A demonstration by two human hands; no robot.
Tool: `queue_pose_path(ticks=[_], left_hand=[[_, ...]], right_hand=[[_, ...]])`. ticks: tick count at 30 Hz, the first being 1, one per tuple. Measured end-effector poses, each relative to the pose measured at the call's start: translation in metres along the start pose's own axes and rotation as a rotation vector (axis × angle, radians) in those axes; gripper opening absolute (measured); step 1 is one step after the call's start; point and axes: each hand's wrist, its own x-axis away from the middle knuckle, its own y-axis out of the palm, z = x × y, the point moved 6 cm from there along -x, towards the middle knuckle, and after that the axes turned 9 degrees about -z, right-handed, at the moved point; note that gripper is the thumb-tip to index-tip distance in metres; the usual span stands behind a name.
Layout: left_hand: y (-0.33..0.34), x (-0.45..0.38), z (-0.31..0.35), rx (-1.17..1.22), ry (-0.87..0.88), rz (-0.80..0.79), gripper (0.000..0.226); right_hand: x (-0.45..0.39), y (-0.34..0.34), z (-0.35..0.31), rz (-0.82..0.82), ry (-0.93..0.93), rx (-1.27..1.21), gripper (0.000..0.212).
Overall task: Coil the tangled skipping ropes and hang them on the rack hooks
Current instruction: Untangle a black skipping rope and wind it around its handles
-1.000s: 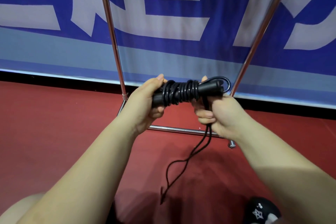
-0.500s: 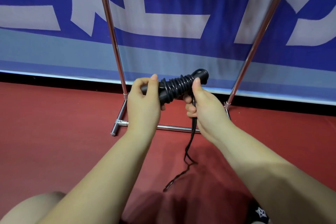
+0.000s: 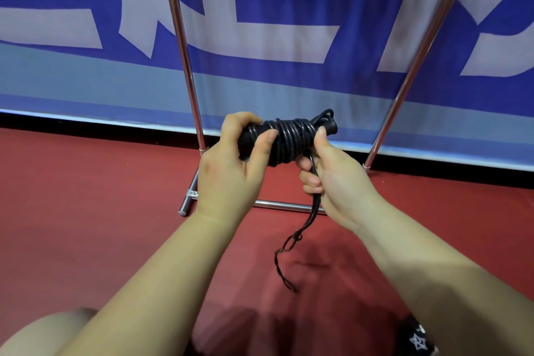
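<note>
Black plastic skipping rope (image 3: 284,140), its glossy cord wound in tight turns around the paired black handles, held in the air in front of the chrome tube rack (image 3: 185,66) and above the red sports floor (image 3: 86,211); bundle lies roughly level, its right end tilted slightly up and away; left hand (image 3: 231,170) curled around the left end of the handles, thumb pressed on the near side against the first turns of cord, fingers wrapped over the top; right hand (image 3: 332,182) grips the right end of the bundle, thumb laid up against the wound cord, lower fingers curled in on the loose tail; that tail, a doubled and twisted length of cord, drops from under the right hand and hangs free, its tip low near the floor; whether it touches the floor cannot be told; rack's two slanted uprights rise on either side of the hands, its low crossbar running behind the wrists; blue and white fabric banner (image 3: 289,37) fills the background behind the rack; a bare knee (image 3: 43,332) shows at the lower left corner.
</note>
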Motion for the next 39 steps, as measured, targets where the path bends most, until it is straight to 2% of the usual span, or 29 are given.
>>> queue_pose_path(ticks=[3, 5, 10, 12, 14, 17, 22, 25, 28, 30, 35, 37, 39], left_hand=[[0.001, -0.005, -0.006, 0.075, -0.071, -0.093, 0.014], [0.002, -0.009, -0.011, 0.181, -0.165, -0.199, 0.017], [0.025, 0.0, -0.02, 0.657, -0.55, -0.73, 0.035], [0.029, 0.006, -0.022, 0.758, -0.642, -0.827, 0.035], [0.029, 0.009, -0.023, 0.765, -0.67, -0.863, 0.036], [0.027, 0.009, -0.025, 0.657, -0.644, -0.916, 0.036], [0.029, 0.017, -0.026, 0.442, -0.566, -1.013, 0.03], [0.035, 0.021, -0.023, 0.433, -0.542, -1.008, 0.032], [0.039, 0.019, -0.018, 0.485, -0.51, -0.951, 0.03], [0.04, 0.017, -0.016, 0.478, -0.51, -0.877, 0.029], [0.04, 0.012, -0.014, 0.426, -0.495, -0.717, 0.033], [0.039, 0.01, -0.016, 0.452, -0.522, -0.648, 0.031], [0.035, 0.007, -0.023, 0.508, -0.588, -0.556, 0.029]], right_hand=[[0.002, -0.005, -0.001, 0.008, 0.005, 0.001, 0.03], [0.003, -0.009, -0.002, 0.014, 0.009, 0.001, 0.029], [0.003, -0.014, -0.01, -0.061, -0.015, 0.142, 0.029], [0.004, -0.013, -0.011, -0.106, -0.015, 0.168, 0.029], [0.005, -0.012, -0.013, -0.13, -0.025, 0.21, 0.03], [0.006, -0.016, -0.015, -0.126, -0.034, 0.291, 0.029], [0.014, -0.009, -0.016, -0.199, -0.062, 0.523, 0.011], [0.015, -0.005, -0.015, -0.25, -0.047, 0.484, 0.021], [0.014, -0.007, -0.017, -0.204, -0.051, 0.425, 0.023], [0.014, -0.008, -0.018, -0.145, -0.059, 0.439, 0.021], [0.009, -0.017, -0.019, -0.008, -0.059, 0.592, 0.039], [0.009, -0.019, -0.015, -0.015, -0.02, 0.599, 0.047], [0.01, -0.018, -0.008, -0.082, 0.042, 0.541, 0.04]])
